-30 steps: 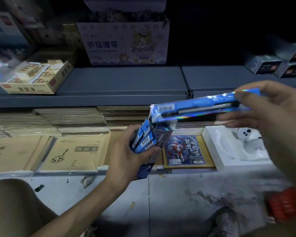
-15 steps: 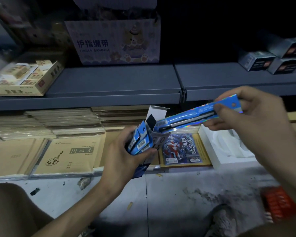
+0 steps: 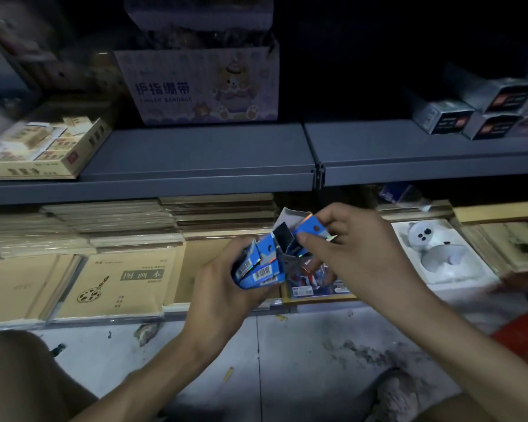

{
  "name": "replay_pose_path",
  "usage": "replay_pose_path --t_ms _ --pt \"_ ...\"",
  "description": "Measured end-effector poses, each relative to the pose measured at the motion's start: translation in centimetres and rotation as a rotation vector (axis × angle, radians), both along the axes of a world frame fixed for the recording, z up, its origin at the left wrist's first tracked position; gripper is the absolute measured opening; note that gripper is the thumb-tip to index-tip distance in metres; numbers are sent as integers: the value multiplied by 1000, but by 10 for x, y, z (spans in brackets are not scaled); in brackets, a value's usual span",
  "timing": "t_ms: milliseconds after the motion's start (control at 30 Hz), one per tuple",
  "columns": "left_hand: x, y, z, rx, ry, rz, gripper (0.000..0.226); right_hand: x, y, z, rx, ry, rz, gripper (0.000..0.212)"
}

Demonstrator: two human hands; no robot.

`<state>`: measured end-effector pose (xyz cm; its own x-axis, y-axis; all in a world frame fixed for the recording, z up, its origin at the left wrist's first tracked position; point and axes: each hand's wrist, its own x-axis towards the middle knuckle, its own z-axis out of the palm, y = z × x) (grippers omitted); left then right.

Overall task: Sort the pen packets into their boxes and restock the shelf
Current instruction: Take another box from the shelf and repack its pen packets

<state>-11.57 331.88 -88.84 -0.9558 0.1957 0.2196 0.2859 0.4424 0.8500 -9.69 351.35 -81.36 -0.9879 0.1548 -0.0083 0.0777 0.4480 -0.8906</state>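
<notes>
The right hand (image 3: pixel 357 254) has its fingers clamped on the top end of a glossy blue pen packet (image 3: pixel 310 231). The packet's long axis slants down-left into the open blue cardboard box (image 3: pixel 282 237), which the left hand (image 3: pixel 223 287) grips.

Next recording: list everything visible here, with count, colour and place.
pen box: one, blue, flap open, in left hand
loose pen packet: one, blue, at pen box mouth, in right hand
boxed pen packets: at least two, blue, barcodes showing, in pen box
finger bandage carton: one, lilac, upper shelf centre
tray of small packs: one, cream, upper shelf left
small boxes: at least three, grey, upper shelf right
drawing books: many, tan, below upper shelf
picture pack: one, blue, under the hands
toy bear: one, white, below upper shelf, right
left hand: one, grips pen box
right hand: one, pinches loose pen packet
</notes>
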Motion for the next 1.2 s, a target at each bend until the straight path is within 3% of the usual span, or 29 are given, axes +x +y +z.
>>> replay_pose_path --t_ms 133,267,433,700,900,1067,1200 --pt "-1 -2 4 13 20 10 57 -2 4 5 10 79 -23 13" --pt "1 -2 7 1 42 21 61 1 -8 -3 108 32 11 18" --pt "-1 -4 5 23 17 18 55 -3 -3 4 -52 64 -43 18" --pt "0 -2 5 -5 54 17 57 2 -13 -5 108 65 64 31" --pt "-5 -5 0 -101 99 78 59 9 -18 9 21 230 -107 20" --pt "-4 -1 -2 -174 176 105 53 19 -36 -2 338 190 -56 27" --pt "-3 1 -1 -188 179 81 52 16 -32 -8 316 217 -42 13"
